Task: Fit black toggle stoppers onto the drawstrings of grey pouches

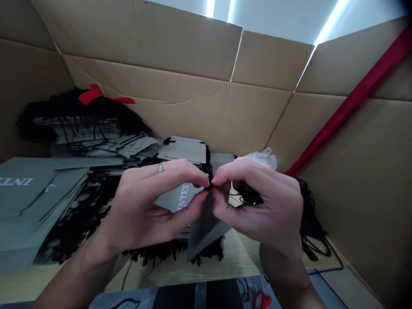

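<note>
My left hand (151,201) and my right hand (260,201) meet in the middle of the view, fingertips pinched together. Between them they hold a grey paper tag (206,227) that hangs point-down, and a thin black cord (210,185) at its top edge. My left hand wears a ring. My right hand also has loose black cord (247,198) running through its palm. Behind the left thumb lies another grey tag (178,198) printed with white letters.
Stacks of grey printed tags (38,201) with black cords fill the left. A taller pile (86,133) with a red ribbon (93,94) stands at the back left. Cardboard walls (199,98) enclose the area. A red bar (347,103) slants right. Loose black cords (310,223) lie right.
</note>
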A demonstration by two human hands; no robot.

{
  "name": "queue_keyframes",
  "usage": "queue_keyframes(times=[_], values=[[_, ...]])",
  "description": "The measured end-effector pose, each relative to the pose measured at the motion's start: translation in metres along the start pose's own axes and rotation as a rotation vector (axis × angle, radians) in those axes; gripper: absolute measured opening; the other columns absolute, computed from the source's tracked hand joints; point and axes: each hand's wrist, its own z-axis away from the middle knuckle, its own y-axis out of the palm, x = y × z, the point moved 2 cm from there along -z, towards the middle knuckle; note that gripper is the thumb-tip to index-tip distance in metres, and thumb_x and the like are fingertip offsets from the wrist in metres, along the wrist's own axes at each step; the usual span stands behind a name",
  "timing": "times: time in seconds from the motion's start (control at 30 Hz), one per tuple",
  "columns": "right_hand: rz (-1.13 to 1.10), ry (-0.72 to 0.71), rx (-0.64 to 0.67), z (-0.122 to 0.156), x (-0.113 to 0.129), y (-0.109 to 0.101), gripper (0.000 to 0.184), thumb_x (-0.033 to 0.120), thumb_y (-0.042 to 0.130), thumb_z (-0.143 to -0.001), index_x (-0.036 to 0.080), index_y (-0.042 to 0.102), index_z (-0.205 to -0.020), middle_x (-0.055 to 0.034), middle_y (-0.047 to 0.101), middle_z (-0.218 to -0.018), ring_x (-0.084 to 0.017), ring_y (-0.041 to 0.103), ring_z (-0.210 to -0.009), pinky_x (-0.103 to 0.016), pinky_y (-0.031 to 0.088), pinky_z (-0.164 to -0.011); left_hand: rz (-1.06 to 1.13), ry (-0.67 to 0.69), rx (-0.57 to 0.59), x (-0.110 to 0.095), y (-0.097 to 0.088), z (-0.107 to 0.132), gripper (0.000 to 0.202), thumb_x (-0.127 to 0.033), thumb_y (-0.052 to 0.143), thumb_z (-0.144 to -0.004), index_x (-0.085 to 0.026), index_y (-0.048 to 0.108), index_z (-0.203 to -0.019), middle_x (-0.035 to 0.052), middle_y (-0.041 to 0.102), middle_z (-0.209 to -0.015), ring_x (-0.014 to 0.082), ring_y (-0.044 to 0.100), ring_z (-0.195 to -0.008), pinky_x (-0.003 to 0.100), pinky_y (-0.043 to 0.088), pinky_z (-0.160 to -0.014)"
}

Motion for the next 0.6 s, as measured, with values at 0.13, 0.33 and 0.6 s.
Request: queue_keyframes(times=[0.13,0.33,0.6], values=[[-0.071,0.092,0.051,-0.002,-0.002,-0.004,0.026,0.003,0.077,-0.079,0.024,0.071,-0.095,0.0069,0.076,-0.087,-0.008,0.065,-0.072,-0.021,0.058,-0.068,-0.007,0.040,0.033,-0.002,-0.002,-0.001,0.027,-0.006,0.082,-0.091,-0.023,0.077,-0.111,-0.0004,0.082,-0.102,0.0135,0.080,-0.090,0.024,0.066,-0.081],[-0.182,0.204,0.181,-0.005,-0.004,-0.001,0.018,0.004,0.076,-0.076,0.019,0.072,-0.085,0.0091,0.068,-0.074,-0.004,0.059,-0.064,-0.015,0.049,-0.059,-0.058,0.078,0.148,-0.001,-0.010,-0.003,0.022,-0.005,0.079,-0.092,-0.018,0.073,-0.108,0.0002,0.080,-0.101,0.0096,0.078,-0.085,0.017,0.062,-0.077],[-0.166,0.180,0.254,-0.004,-0.009,0.001,0.017,0.003,0.075,-0.074,0.016,0.074,-0.084,0.0088,0.068,-0.074,-0.003,0.059,-0.064,-0.014,0.048,-0.061,-0.136,0.196,0.268,-0.002,-0.010,-0.002,0.016,-0.004,0.073,-0.098,-0.017,0.068,-0.104,0.0027,0.079,-0.099,0.0137,0.077,-0.085,0.023,0.061,-0.075]])
